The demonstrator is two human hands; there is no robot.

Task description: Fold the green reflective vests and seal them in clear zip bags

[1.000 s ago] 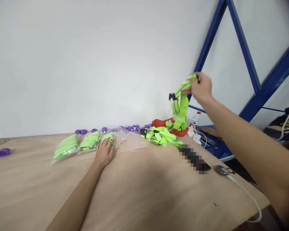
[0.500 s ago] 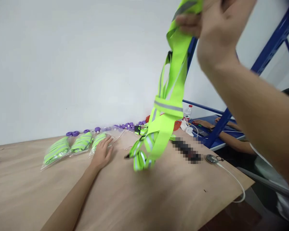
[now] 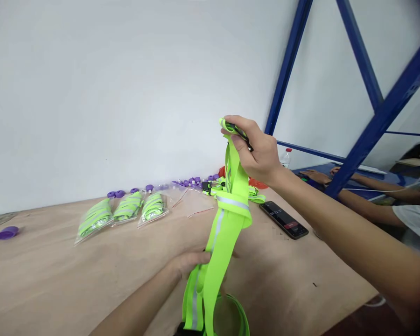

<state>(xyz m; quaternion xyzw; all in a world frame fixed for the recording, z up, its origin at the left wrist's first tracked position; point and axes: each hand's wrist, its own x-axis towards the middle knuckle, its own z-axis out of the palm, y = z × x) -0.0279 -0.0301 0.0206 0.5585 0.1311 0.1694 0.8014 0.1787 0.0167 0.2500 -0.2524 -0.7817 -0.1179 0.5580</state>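
A neon-yellow reflective strap harness (image 3: 227,233) with grey stripes hangs in front of me, its lower end looping down past the bottom edge of the view. My right hand (image 3: 257,147) pinches its top, where a black plastic part (image 3: 238,131) shows between thumb and fingers. Lower down, my left hand (image 3: 192,262) is around the straps, thumb at their left side and the fingers mostly hidden behind them. Another black buckle (image 3: 189,330) is partly visible at the bottom. More yellow straps with a black buckle (image 3: 206,187) lie on the table behind the harness.
Three clear bags of folded yellow straps, one a bag (image 3: 153,207), lie left of centre. Flat clear bags (image 3: 196,205), purple pieces (image 3: 120,193) and a phone (image 3: 283,219) share the wooden table (image 3: 56,275). Blue metal posts (image 3: 357,149) and a co-worker's arms (image 3: 360,205) are at right.
My right hand has come down from the top of the view with the harness. My left hand has left the bagged straps and moved right onto the hanging straps. The view has shifted slightly.
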